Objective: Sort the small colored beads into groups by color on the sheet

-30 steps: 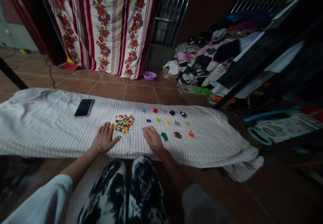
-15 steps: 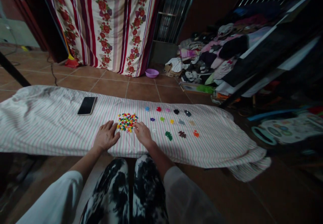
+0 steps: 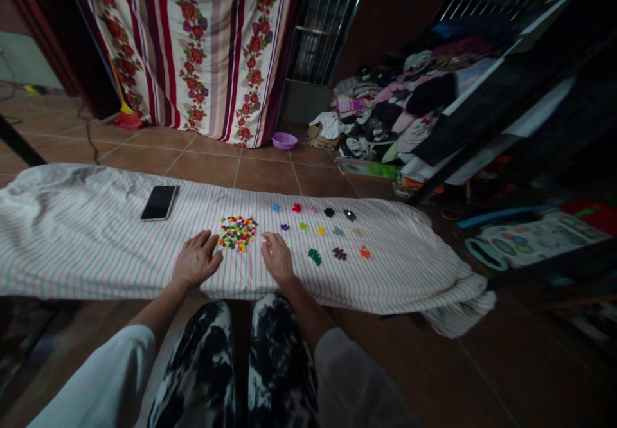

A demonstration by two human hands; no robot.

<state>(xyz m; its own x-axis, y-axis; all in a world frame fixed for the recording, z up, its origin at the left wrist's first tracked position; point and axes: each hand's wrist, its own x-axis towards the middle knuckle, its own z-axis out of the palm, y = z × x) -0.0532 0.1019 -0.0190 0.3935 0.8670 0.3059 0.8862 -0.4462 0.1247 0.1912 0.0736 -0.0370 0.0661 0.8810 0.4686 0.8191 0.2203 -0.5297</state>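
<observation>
A pile of small mixed-colour pieces (image 3: 237, 232), like beads, lies on the striped cloth (image 3: 110, 248). My left hand (image 3: 196, 259) rests flat at the pile's left edge, its fingers stretched out. Just right of the pile is my right hand (image 3: 278, 258), thumb and forefinger pinched together; whatever is between them is too small to make out. Beyond it, little single-colour groups sit in rows, among them a red group (image 3: 296, 207), a black group (image 3: 329, 212), a yellow group (image 3: 321, 230), a dark green group (image 3: 315, 256), a brown group (image 3: 340, 254) and an orange group (image 3: 365, 252).
A phone (image 3: 159, 203) lies on the cloth to the left. Past the far edge, a purple basin (image 3: 284, 141) and a broom (image 3: 128, 118) stand on the tiled floor by a flowered curtain (image 3: 216, 55). Heaped clothes (image 3: 385, 107) fill the back right.
My right hand has moved from the pile's edge to the right, toward the groups, fingers pinched. My left hand stays by the pile. The whole view has shifted slightly.
</observation>
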